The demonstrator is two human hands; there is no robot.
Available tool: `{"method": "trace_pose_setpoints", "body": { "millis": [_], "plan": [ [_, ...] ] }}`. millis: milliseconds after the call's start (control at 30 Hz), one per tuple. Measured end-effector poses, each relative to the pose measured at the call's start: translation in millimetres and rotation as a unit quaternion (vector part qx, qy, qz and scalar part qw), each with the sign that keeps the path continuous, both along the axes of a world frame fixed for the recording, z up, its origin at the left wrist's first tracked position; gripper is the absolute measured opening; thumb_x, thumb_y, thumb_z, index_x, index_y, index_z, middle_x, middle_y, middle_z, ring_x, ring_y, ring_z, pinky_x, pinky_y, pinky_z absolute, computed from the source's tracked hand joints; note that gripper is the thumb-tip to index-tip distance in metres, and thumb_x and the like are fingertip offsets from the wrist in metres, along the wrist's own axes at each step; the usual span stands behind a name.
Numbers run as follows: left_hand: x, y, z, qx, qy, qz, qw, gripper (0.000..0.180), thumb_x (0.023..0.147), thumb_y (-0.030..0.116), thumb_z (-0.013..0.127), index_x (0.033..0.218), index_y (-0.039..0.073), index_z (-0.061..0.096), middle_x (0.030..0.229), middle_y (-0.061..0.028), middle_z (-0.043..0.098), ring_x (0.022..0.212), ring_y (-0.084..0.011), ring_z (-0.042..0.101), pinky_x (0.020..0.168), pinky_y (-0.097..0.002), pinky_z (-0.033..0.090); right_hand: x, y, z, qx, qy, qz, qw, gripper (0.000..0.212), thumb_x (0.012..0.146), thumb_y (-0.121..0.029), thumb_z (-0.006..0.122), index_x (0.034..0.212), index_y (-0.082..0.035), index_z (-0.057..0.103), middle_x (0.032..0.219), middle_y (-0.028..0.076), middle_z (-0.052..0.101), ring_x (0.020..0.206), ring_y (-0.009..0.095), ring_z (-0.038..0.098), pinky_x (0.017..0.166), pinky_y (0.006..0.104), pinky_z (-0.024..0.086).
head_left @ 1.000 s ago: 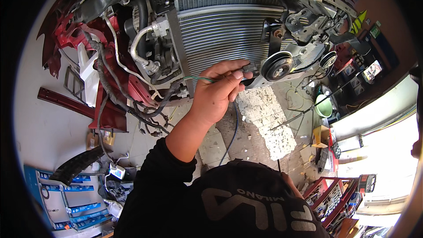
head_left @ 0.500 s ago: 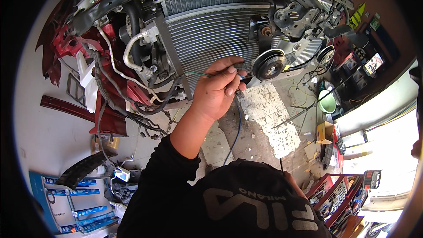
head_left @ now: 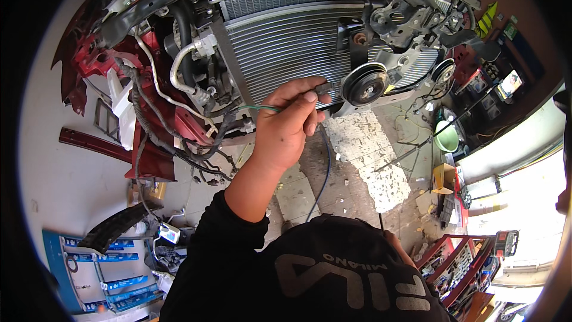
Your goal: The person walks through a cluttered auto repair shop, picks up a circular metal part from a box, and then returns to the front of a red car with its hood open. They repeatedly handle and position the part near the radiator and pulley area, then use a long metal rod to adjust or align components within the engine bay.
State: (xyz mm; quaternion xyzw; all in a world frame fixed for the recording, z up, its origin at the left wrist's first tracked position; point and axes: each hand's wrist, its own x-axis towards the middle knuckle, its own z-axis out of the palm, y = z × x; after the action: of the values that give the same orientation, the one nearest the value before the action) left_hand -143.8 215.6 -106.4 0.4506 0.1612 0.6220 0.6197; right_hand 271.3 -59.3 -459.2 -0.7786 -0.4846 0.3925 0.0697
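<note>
My left hand [head_left: 289,122] is closed, pinching a small dark wire connector [head_left: 323,89] between thumb and fingers. A green wire [head_left: 259,107] runs from the wiring harness [head_left: 143,116] on the left into this hand. Just right of the connector, apart from it, sits a round black horn [head_left: 364,85] on a bracket. Behind the hand stands the finned metal condenser [head_left: 286,39] at the car's opened front. Of my right side only a strip of bare skin [head_left: 396,247] shows past the black shirt; its fingers are hidden.
Loose harness plugs hang at lower left by a red body panel [head_left: 95,145]. A second horn [head_left: 443,71] sits farther right. A tripod holds a lit phone [head_left: 509,85] near a green basin [head_left: 445,137]. A blue cable [head_left: 325,173] crosses the floor. Red tool shelves [head_left: 459,268] stand at lower right.
My left hand has turned slightly, and the connector's body shows more plainly at the fingertips. A dark piece seen below the fingers earlier is now mostly hidden. The view has shifted slightly.
</note>
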Motion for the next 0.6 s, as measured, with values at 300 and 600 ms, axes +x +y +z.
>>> {"method": "trace_pose_setpoints", "body": {
  "millis": [300, 600],
  "plan": [
    [0.4, -18.9, 22.5, -0.022, 0.131, 0.093, 0.987, 0.029, 0.107, 0.004, 0.066, 0.135, -0.003, 0.07, 0.105, -0.0121, 0.078, 0.07, -0.0074, 0.061, 0.059, -0.0239, 0.051, 3.4, 6.1, -11.4, 0.004, 0.002, 0.027, 1.0, 0.034, 0.095, -0.035, 0.077, 0.114, -0.007, 0.076, 0.108, 0.015, 0.082, 0.104, 0.031, 0.079, 0.091, 0.0428, 0.059],
    [-2.8, -17.7, 34.4, 0.026, 0.211, 0.12, 0.97, 0.027, 0.106, 0.004, 0.069, 0.131, -0.005, 0.072, 0.098, -0.0107, 0.077, 0.07, -0.0093, 0.064, 0.059, -0.0246, 0.052, 1.2, 7.6, -1.4, -0.003, -0.005, 0.017, 1.0, 0.033, 0.097, -0.036, 0.076, 0.113, -0.007, 0.076, 0.107, 0.014, 0.082, 0.104, 0.031, 0.079, 0.09, 0.0428, 0.059]
  ]
}}
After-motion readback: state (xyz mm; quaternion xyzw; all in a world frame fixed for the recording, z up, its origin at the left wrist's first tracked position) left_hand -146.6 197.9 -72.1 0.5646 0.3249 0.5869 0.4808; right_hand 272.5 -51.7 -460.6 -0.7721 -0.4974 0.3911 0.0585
